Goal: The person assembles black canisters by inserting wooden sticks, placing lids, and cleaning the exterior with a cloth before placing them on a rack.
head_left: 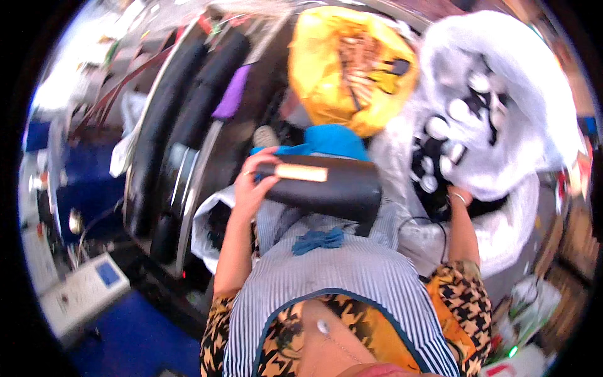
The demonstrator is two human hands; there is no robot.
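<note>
Across my lap lies a thick black roll [333, 193] with a smooth, slightly shiny surface and a pale tan strip [303, 173] along its top. My left hand [254, 181] is closed on the roll's left end, thumb and fingers pinching dark material beside the strip. To the right, my right hand [460, 196] reaches into a large white plastic bag [496, 242] holding black-and-white pieces [433, 154]. Its fingers are hidden among the dark pieces. Blue cloth [336, 139] shows just beyond the roll.
A yellow bag [314, 69] with tan and dark pieces stands ahead. Long black padded rolls [166, 138] run along a frame on the left, near a purple piece [233, 93]. A pale box with a small screen [85, 292] sits at lower left. Boxes [578, 235] line the right.
</note>
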